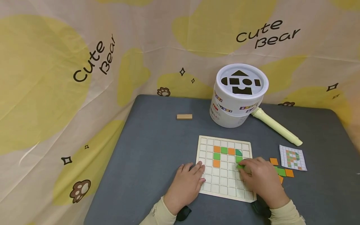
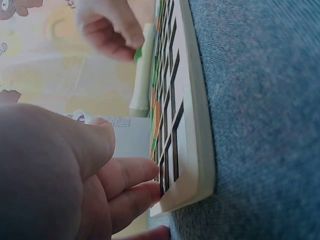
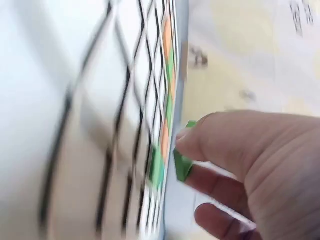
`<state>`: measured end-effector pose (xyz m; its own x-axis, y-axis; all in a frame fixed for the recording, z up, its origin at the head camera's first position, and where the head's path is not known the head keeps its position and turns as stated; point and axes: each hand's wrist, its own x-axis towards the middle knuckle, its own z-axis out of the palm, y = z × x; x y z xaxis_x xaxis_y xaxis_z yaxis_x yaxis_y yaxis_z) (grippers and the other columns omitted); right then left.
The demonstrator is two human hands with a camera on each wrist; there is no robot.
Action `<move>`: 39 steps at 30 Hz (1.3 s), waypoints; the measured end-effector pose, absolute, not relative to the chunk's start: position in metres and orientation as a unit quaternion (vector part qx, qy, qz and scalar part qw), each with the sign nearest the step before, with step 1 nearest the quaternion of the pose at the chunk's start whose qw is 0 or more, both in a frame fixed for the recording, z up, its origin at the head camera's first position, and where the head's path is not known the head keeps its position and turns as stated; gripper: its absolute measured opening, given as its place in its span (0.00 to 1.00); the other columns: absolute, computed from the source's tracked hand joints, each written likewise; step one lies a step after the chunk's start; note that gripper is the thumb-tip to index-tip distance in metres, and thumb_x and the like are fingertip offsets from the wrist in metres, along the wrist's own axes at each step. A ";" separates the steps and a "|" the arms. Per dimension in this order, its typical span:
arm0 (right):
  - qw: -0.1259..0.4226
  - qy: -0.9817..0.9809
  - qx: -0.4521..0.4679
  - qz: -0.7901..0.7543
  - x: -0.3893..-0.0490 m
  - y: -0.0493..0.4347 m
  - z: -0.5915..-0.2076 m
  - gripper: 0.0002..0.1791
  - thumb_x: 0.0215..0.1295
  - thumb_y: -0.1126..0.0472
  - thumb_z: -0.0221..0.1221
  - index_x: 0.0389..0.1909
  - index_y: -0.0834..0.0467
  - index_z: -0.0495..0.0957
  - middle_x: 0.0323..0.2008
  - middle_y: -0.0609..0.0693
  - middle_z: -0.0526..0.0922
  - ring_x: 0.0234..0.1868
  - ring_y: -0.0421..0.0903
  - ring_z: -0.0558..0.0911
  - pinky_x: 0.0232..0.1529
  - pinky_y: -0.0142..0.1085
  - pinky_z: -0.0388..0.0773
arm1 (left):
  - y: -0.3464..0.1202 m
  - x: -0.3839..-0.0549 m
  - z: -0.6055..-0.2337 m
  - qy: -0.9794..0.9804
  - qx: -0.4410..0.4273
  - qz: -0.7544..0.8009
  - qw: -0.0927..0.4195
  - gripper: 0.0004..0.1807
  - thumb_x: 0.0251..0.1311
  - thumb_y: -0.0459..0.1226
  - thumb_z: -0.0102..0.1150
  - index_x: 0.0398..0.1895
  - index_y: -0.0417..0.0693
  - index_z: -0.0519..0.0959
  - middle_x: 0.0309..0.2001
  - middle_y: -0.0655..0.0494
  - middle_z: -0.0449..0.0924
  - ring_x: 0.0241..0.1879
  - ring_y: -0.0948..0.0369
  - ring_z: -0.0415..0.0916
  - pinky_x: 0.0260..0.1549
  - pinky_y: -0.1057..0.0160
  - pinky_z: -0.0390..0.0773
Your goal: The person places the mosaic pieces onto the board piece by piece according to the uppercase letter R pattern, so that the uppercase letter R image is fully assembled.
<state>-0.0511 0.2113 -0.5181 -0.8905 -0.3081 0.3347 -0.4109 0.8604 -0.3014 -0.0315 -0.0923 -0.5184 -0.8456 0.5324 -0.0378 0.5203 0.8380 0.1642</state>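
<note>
A pale wooden grid board (image 1: pixel 219 189) lies on the table, with several orange and green tiles in its upper squares; one orange tile (image 1: pixel 216 163) sits lowest in the left column. My right hand (image 1: pixel 261 178) is over the board's right side, pinching a green tile (image 3: pixel 181 166) between thumb and fingertips. In the right wrist view that tile is held just off the grid, near a green piece (image 3: pixel 156 167) set in it. My left hand (image 1: pixel 187 184) rests on the board's left edge with relaxed fingers, fingertips (image 2: pixel 150 192) at the rim.
Loose orange and green tiles (image 1: pixel 281 171) lie right of the board beside a pattern card (image 1: pixel 293 157). Behind stand a white bucket with a shape-cutout lid (image 1: pixel 230 103) and a pale yellow tube (image 1: pixel 277 126). A small wooden block (image 1: pixel 184 117) lies at the back left.
</note>
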 end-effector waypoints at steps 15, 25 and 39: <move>0.073 -0.950 0.248 0.174 -0.057 0.173 -0.513 0.12 0.59 0.63 0.78 0.45 0.54 0.94 0.45 0.49 0.90 0.42 0.51 0.83 0.39 0.49 0.83 | -0.089 -0.029 -0.519 0.957 0.279 0.067 0.037 0.26 0.83 0.53 0.50 0.76 0.54 0.77 0.75 0.58 0.73 0.67 0.51 0.73 0.64 0.42 0.74; 0.027 -0.984 -0.086 0.155 -0.053 0.250 -0.519 0.21 0.67 0.60 0.68 0.57 0.69 0.83 0.53 0.74 0.81 0.47 0.75 0.80 0.35 0.69 0.78 | -0.092 -0.028 -0.516 0.958 0.274 0.071 0.051 0.26 0.83 0.51 0.50 0.77 0.53 0.76 0.76 0.58 0.72 0.68 0.50 0.73 0.65 0.42 0.73; 0.089 -0.972 -0.088 0.201 -0.060 0.273 -0.529 0.11 0.66 0.70 0.65 0.46 0.72 0.84 0.37 0.71 0.81 0.32 0.70 0.80 0.27 0.63 0.76 | -0.093 -0.032 -0.519 0.957 0.277 0.080 0.042 0.26 0.82 0.51 0.52 0.75 0.53 0.78 0.75 0.56 0.73 0.67 0.49 0.73 0.65 0.42 0.73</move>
